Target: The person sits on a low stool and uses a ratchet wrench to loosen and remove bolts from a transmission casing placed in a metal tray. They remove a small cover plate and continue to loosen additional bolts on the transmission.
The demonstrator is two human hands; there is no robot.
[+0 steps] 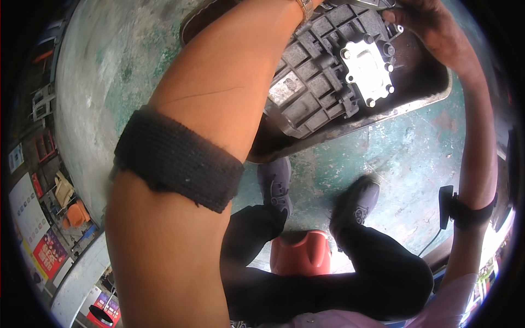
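A grey ribbed metal gearbox housing (317, 71) lies in a dark, rusty metal tray (432, 99). A bright flat cover plate (369, 74) sits on its right part, with several bolts around the edge. My right hand (437, 34) is at the far right end of the housing, its fingers curled in beside a shiny round metal part (377, 3) cut off by the top edge. What those fingers grip is hidden. My left arm crosses over the tray's left side. Only its wrist, with a metal watch band (305, 9), shows; my left hand is beyond the top edge.
The tray stands on a worn green floor (415, 142). Below it are my shoes (358, 202) and a red plastic stool (301, 252) between my legs. A black strap with a small device and cable (446, 208) is on my right arm. Boxes and shelving (46, 147) line the left.
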